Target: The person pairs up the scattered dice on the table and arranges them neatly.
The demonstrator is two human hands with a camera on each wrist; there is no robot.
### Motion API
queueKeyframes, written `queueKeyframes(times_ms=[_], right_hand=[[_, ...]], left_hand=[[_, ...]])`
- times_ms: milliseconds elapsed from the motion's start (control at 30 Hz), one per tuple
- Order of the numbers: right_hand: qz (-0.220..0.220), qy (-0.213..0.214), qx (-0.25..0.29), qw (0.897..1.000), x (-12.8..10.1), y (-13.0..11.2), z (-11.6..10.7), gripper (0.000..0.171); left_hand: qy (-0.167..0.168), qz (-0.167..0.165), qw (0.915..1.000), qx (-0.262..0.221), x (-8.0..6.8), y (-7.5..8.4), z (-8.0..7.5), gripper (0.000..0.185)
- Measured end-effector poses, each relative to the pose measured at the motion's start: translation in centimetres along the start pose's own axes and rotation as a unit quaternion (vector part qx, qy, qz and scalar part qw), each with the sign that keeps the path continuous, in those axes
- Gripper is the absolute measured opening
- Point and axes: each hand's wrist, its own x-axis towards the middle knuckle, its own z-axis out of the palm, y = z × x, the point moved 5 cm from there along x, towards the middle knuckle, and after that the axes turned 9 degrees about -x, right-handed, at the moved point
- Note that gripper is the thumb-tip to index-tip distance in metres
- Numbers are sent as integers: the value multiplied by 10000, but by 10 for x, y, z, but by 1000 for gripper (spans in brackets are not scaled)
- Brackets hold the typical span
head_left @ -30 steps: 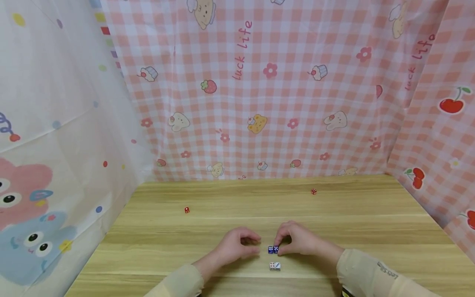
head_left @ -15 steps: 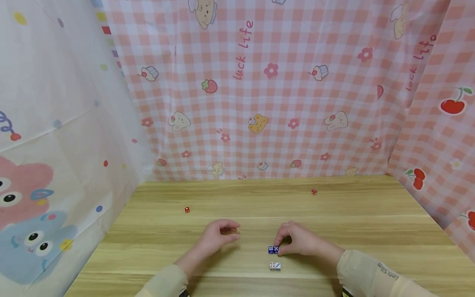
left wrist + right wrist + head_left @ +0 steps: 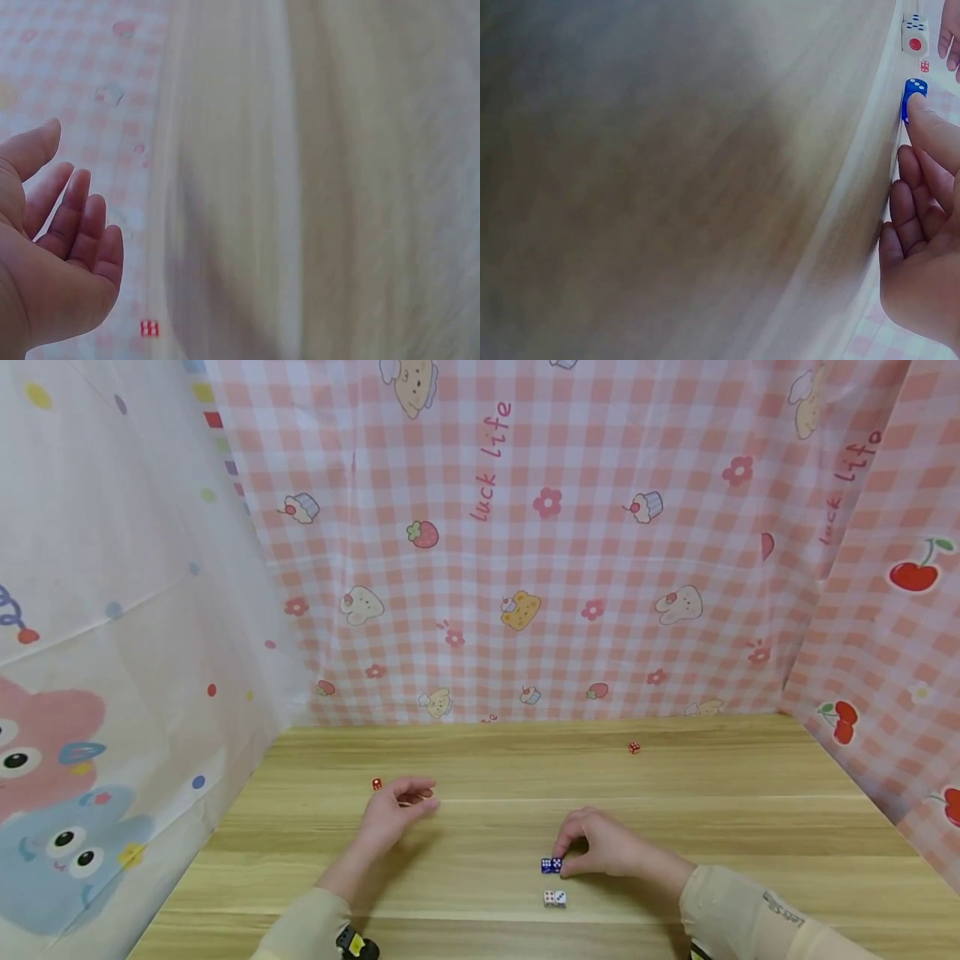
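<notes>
Two blue dice sit side by side on the wooden table (image 3: 480, 760) in the head view. My right hand (image 3: 600, 845) pinches the right-hand blue die (image 3: 557, 865); in the right wrist view the thumb lies against a blue die (image 3: 916, 88). The left-hand blue die (image 3: 546, 866) touches its neighbour. Just nearer to me stands a pair of white dice (image 3: 555, 899), also together. My left hand (image 3: 388, 812) holds nothing, its fingers loosely bent, above the table beside a red die (image 3: 377, 784). A red die (image 3: 149, 328) also shows below that hand in the left wrist view.
Another red die (image 3: 634, 748) lies near the back edge of the table, right of centre. A pink checked cloth (image 3: 480, 568) hangs behind the table. A white patterned cloth (image 3: 150, 677) closes the left side.
My left hand has moved away from the blue dice, leftward and farther back, up to the left red die. My right hand has stayed at the blue dice.
</notes>
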Motion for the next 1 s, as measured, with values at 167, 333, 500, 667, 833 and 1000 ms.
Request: queueKeyframes(times_ms=[167,333,500,667,833,1000], right_hand=[[-8,-9,3,10000,0,0,0,14],[33,-37,23,10000,0,0,0,14],[63,-49,-3,10000,0,-1,0,14],[84,-55,-6,9999,0,-1,0,15],[74,-73,33,9999,1,-1,-1,15],[25,-53,27,10000,1,-1,0,15]], left_hand=[[299,-6,9995,54,3,2,-20,29],[617,-146,9980,32,6,2,-41,34],[894,-327,9954,-110,10,0,-60,36],[1020,-545,9925,-404,14,-6,-76,39],[1003,-756,9916,-295,16,-15,-86,47],[928,-825,9918,-310,22,-25,-93,56]])
